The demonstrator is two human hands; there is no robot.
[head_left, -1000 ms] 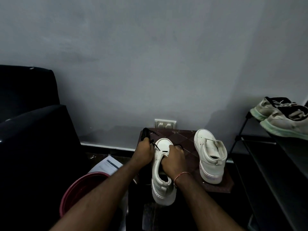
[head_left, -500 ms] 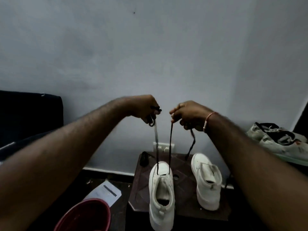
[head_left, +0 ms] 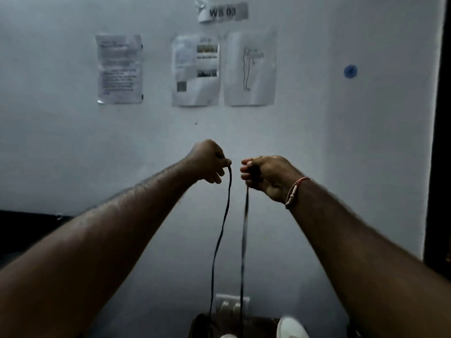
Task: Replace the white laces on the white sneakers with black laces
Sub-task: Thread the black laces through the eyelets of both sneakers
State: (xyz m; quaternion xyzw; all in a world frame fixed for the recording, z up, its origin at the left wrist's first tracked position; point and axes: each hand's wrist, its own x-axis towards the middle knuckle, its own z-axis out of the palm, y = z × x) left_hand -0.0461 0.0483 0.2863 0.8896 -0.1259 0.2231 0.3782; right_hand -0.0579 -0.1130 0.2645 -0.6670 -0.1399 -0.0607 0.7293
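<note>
Both arms are raised high in front of the wall. My left hand (head_left: pixel 210 162) pinches one end of the black lace (head_left: pixel 220 232), and my right hand (head_left: pixel 264 174) grips the other end. The two strands hang down side by side and run out of view at the bottom edge. Only the toe of one white sneaker (head_left: pixel 291 328) shows at the bottom right on the dark brown stool (head_left: pixel 258 324). A sliver of the other sneaker (head_left: pixel 228 335) peeks in at the bottom edge, where the strands lead.
Three paper sheets (head_left: pixel 195 69) and a label are taped to the grey wall above. A white wall socket (head_left: pixel 231 304) sits behind the stool. A dark sofa edge (head_left: pixel 29 230) lies at the left, a dark frame (head_left: pixel 439 118) at the right.
Both hands left the sneaker and rose, drawing the black lace ends up until long strands hang below them. The view tilted upward, so the sneakers dropped nearly out of frame.
</note>
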